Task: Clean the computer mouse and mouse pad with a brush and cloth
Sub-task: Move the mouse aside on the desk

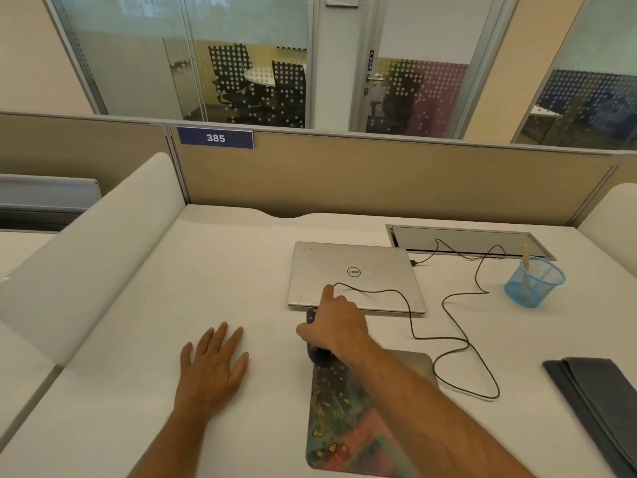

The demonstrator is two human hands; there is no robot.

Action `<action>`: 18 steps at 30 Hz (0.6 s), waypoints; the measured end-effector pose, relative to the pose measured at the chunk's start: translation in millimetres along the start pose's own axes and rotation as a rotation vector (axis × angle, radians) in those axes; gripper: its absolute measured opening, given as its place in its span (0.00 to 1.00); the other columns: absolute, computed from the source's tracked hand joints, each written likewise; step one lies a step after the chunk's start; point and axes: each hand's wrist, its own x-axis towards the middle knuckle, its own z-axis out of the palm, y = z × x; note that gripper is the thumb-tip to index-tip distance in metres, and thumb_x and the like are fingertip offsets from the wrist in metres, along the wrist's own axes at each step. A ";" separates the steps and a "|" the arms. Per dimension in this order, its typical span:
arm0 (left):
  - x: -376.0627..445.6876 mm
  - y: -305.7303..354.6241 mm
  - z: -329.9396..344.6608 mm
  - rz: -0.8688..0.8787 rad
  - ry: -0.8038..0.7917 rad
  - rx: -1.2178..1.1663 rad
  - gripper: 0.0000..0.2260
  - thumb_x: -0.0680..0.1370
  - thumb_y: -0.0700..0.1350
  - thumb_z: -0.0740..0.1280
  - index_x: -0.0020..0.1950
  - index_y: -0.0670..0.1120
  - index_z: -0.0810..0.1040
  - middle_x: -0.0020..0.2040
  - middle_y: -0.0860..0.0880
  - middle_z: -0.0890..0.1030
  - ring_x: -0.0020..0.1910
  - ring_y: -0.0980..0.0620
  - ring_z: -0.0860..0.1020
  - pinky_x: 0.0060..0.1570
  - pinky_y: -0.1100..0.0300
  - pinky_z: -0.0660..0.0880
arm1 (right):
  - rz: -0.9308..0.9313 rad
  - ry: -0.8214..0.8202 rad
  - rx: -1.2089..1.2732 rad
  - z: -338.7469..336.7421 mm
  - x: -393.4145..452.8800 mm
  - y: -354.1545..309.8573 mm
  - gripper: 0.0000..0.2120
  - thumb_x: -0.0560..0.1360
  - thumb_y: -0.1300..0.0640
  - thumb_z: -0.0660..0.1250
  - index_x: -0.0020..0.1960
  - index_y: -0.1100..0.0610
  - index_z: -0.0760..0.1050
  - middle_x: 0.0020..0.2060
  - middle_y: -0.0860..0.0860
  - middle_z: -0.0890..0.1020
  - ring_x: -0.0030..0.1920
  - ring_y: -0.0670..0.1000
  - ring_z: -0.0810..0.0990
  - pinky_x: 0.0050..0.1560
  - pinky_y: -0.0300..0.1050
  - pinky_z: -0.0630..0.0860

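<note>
White laminate covered the desk [138, 322] in front of you, boxed in by tan partition panels [344, 174] with a blue tag reading 385 [215, 138] at the upper left. Behind the partition, dotted glass walls blurred the office chairs, so little of that room could be made out.

Your left hand [212, 363] lay flat on the bare desk, fingers spread and loose, gripping nothing.

Just to its right, your right hand [336, 324] was curled over the dark mouse [319, 355], grasping it, with the index finger stretched forward onto the closed silver laptop [355, 274]. Your hand hid most of the mouse; only a dark sliver above the thumb and a rounded end under the wrist showed. That end sat at the far edge of the multicoloured mouse pad [344, 429], which your forearm crossed and partly covered, and whose near edge ran close to the bottom of the view. A grey slab [417, 360] peeked out from beneath the pad's far right corner; what it was could not be told.

The black cable [410, 319] looped from your fingertip across the laptop and desk toward a recessed cable tray [465, 241].

Further right, a blue mesh cup [532, 282] held a pale wooden handle [526, 257], its lower end hard to read through the mesh. At the far right, a folded grey cloth [599, 401] was cut off by the frame's edge, well apart from both hands.
</note>
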 end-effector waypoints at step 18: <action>6.2 -4.9 4.6 -0.016 -0.016 -0.028 0.24 0.84 0.53 0.43 0.81 0.57 0.46 0.81 0.56 0.44 0.79 0.54 0.39 0.76 0.43 0.35 | -0.045 -0.111 0.068 69.0 10.4 -93.3 0.50 0.67 0.41 0.70 0.77 0.59 0.48 0.59 0.58 0.76 0.58 0.57 0.78 0.46 0.47 0.76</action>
